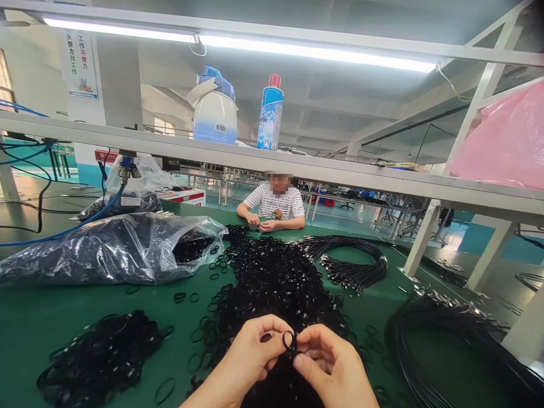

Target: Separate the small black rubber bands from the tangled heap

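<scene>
My left hand (259, 351) pinches a small black ring (284, 341), thin and flat like a rubber band, between thumb and fingertips. From the other side my right hand (329, 360) closes its thumb and fingers on black material at the ring's edge; whether that is the same ring or a second one, I cannot tell. Both hands are held close together above a big heap of black rings (276, 277) that runs down the middle of the green table. A smaller pile of black rings (102, 354) lies left of my hands.
A clear plastic bag (127, 249) of black pieces lies at left. Coiled black cables (361, 258) rest beyond the heap, with more cables (416, 340) at right. Opposite sits a person (276, 204), hands at the heap. An overhead shelf (170, 144) carries a jug (215, 113) and spray can (271, 116).
</scene>
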